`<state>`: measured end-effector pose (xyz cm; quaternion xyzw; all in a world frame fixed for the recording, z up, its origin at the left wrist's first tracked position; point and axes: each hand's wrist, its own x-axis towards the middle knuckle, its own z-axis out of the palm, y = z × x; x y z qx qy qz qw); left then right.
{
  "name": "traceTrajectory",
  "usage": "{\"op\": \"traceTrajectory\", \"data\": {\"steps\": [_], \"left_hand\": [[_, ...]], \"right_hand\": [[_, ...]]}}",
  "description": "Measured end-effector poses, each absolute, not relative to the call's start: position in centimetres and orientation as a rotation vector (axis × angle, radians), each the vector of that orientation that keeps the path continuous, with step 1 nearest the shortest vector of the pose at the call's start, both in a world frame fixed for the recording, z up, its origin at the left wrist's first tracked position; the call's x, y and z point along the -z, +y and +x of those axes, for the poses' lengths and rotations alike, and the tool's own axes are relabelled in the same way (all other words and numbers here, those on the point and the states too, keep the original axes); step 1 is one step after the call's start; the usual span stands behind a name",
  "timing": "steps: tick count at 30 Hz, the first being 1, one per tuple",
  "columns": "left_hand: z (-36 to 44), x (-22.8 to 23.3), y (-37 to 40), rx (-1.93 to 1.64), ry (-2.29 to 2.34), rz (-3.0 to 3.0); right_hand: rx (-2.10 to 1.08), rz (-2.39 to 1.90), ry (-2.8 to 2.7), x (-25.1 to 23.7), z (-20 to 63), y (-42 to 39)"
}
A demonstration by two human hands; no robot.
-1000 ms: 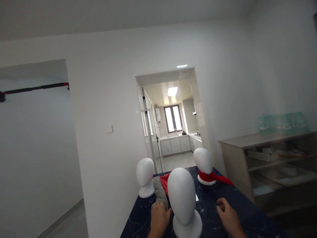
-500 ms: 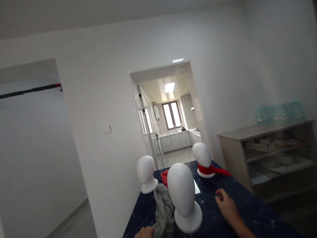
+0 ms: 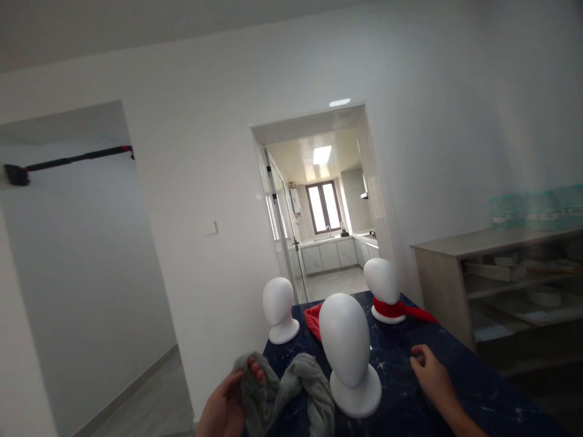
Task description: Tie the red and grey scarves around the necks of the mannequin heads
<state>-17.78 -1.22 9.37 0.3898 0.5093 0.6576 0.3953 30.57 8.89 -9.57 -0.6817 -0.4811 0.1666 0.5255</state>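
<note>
The rumpled grey-green knitted scarf (image 3: 291,394), a second ago lying behind the nearest white foam mannequin head (image 3: 348,352), is now drawn off to the near left edge, clamped in the left hand (image 3: 225,409). The right hand (image 3: 430,376) rests loosely curled and empty on the dark blue marbled tabletop (image 3: 410,406). Beyond stand two more white heads, one wearing a red scarf (image 3: 398,309), before a white wall and a kitchen doorway (image 3: 328,206).

So there's this grey-green scarf (image 3: 296,391), soft and crumpled, one end bunched up and lifted off the dark blue tabletop, the rest trailing in a twisted rope down beside the base of the nearest white mannequin head (image 3: 348,352), which stands upright, bare and featureless.
</note>
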Motion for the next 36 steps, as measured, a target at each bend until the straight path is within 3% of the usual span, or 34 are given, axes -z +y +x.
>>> {"op": "traceTrajectory", "data": {"steps": [4, 9, 16, 22, 32, 36], "left_hand": [[-15.4, -14.4, -1.6, -1.462, 0.851, 1.066], [-12.0, -19.6, -1.9, -1.304, 0.758, 1.337], [-5.9, -23.5, -3.0, -1.087, 0.553, 1.352], [-1.4, -26.4, -4.9, -0.983, 0.352, 1.268], [-0.6, -31.4, -5.6, -1.18, 0.127, 1.224], [-2.2, -32.4, -3.7, -1.275, 0.043, 1.192]], "right_hand": [[-0.348, -1.593, -1.046, 7.3, 31.3, 8.0], [-0.185, -1.342, -0.895, -0.7, 28.4, 3.1], [-0.452, -0.845, -1.707, -10.2, 16.9, -4.8], [-0.57, -0.727, -1.77, -13.5, 13.0, -3.2], [-1.025, -0.678, -1.624, -16.9, 16.6, -0.5], [-0.954, -0.732, -1.72, -20.0, 22.1, -0.1]]}}
